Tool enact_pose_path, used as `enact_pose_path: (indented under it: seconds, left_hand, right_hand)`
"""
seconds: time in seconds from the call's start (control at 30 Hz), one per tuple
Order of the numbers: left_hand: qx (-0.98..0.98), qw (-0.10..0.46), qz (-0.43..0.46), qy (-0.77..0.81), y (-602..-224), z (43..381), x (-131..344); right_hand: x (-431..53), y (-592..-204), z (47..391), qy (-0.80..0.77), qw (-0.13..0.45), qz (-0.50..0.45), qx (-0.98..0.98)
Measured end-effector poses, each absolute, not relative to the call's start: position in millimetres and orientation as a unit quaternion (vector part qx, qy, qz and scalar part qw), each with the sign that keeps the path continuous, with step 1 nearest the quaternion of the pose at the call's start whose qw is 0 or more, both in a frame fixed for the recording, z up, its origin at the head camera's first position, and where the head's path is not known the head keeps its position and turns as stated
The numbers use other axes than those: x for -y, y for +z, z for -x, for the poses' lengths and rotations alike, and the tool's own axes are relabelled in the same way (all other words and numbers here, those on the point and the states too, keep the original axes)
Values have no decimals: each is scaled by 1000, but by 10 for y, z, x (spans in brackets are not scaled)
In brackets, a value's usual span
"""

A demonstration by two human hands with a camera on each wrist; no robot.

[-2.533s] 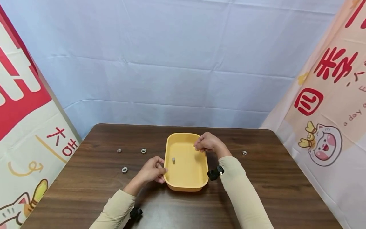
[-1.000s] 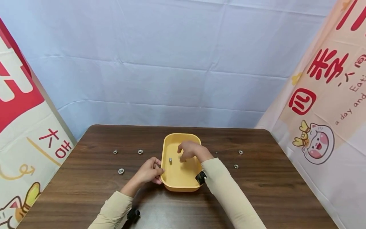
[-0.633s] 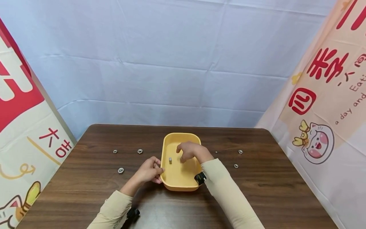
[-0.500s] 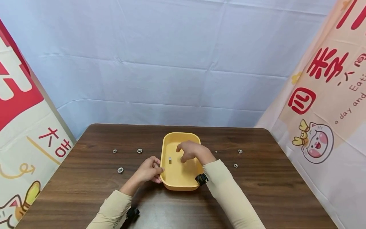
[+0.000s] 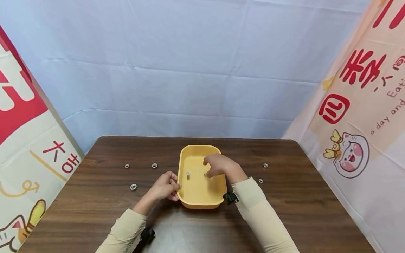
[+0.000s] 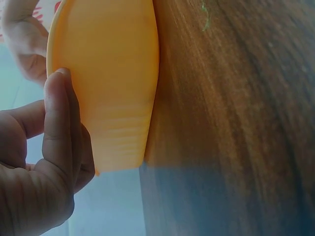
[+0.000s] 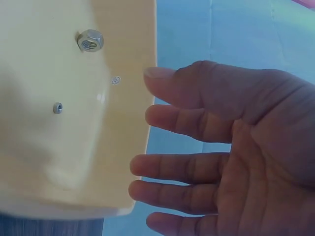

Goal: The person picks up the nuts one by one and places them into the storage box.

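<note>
A yellow plastic tray [image 5: 202, 203] lies on the table, its left rim pinched by my left hand [image 5: 165, 186]. The left wrist view shows that hand's fingers [image 6: 56, 113] against the tray's outer side. Inside the tray are a larger steel hex nut [image 5: 188, 175], standing on edge, and a tiny nut [image 5: 204, 175]. My right hand [image 5: 221, 166] hovers over the tray's right side, just beside the tiny nut. In the right wrist view its fingers [image 7: 182, 167] are extended, holding nothing, with the larger nut [image 7: 90, 41] and tiny nut [image 7: 58, 108] apart from them.
Left of the tray, several nuts lie on the wooden table [image 5: 95, 211]: a small one [image 5: 127, 166], a medium one [image 5: 154, 165] and a large one [image 5: 133, 187]. Two more nuts [image 5: 265, 165] [image 5: 261, 181] lie to the right. A pale cloth hangs behind.
My right hand moved in from the right rim over the tray, then drew back slightly right. The tiny nut now shows on the tray floor. My left hand stays on the rim.
</note>
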State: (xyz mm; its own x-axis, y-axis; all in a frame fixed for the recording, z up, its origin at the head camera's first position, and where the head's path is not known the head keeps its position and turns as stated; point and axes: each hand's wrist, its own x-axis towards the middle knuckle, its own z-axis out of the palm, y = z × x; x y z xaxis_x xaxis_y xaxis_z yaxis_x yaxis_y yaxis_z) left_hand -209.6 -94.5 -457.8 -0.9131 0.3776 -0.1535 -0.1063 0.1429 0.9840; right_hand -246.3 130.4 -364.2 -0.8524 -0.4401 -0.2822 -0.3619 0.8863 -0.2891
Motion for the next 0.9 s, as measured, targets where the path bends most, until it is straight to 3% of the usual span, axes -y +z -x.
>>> enact_pose_path:
  seconds: [0.9]
  left_hand:
    - [-729,191,-95,650,-4522,2082,949]
  right_hand:
    - [-1864,-3681,2469,-170,149,146,-963]
